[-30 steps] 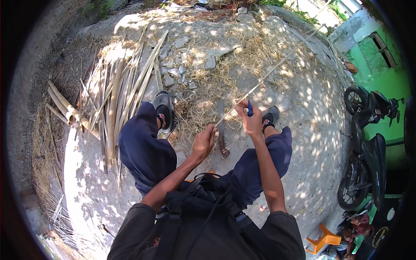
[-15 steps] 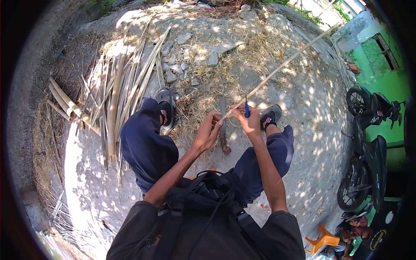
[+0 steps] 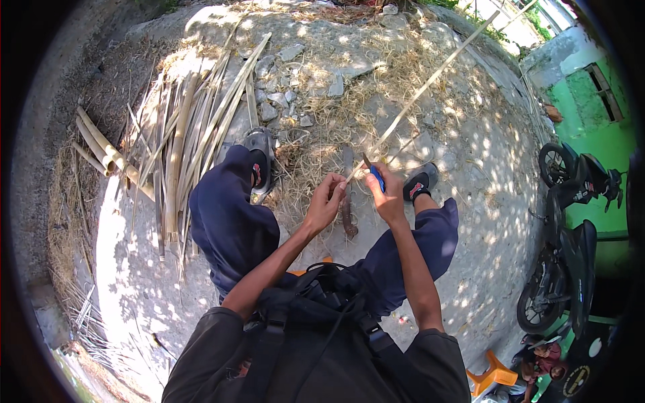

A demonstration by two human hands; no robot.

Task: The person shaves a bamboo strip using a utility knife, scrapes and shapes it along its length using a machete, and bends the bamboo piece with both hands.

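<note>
A long, thin bamboo strip (image 3: 420, 95) slants from between my feet up to the far right. My left hand (image 3: 326, 200) pinches its near end between thumb and fingers. My right hand (image 3: 388, 197) is closed around the blue handle of a small knife (image 3: 377, 178). The knife's dark blade tilts up and left, close beside the strip; whether it touches the strip I cannot tell. Beneath my hands, a large blade with a brown handle (image 3: 348, 218) lies on the ground between my feet.
Split bamboo pieces (image 3: 180, 144) are piled at my left, beside thicker bamboo poles (image 3: 101, 144). Fibrous shavings (image 3: 316, 144) and broken stones (image 3: 277, 99) litter the ground ahead. At right stand motorbikes (image 3: 561, 262), an orange stool (image 3: 494, 373) and a seated person (image 3: 541, 363).
The knife has turned in my right hand from upright to leaning left. The strip's far end has swung to the left and up. My left hand stays nearly in place.
</note>
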